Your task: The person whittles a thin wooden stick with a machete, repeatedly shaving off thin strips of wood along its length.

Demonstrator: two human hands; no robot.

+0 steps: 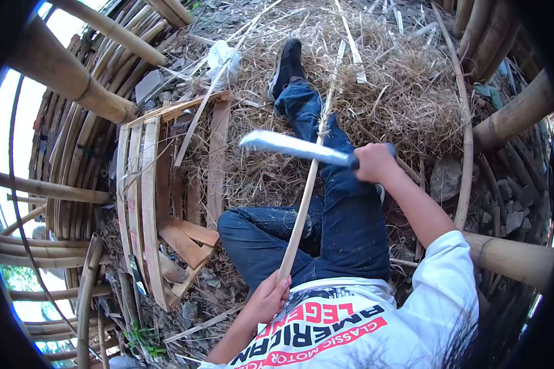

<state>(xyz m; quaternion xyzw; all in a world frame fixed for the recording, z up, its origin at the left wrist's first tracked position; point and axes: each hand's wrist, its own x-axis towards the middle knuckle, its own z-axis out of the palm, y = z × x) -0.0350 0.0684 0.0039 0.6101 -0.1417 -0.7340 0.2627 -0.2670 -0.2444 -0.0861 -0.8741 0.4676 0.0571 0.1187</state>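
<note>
My right hand (374, 163) is closed around the dark handle of a machete (292, 146), whose broad blade points left. The blade lies across a long, pale bamboo strip (306, 206) that runs away from my waist over my leg. Frayed fibres bunch on the strip just beyond the blade. Near my waist, my left hand (269, 299) grips the strip's near end, fingers wrapped round it. My legs in blue jeans (351, 215) are under the strip, one stretched forward and one bent.
A slatted wooden crate (149, 184) lies on its side to the left. Curly shavings (406, 104) cover the ground ahead. Thick bamboo poles (511, 258) stand and lie on both sides, with stones (446, 178) at the right. A white plastic bag (223, 61) lies beyond the crate.
</note>
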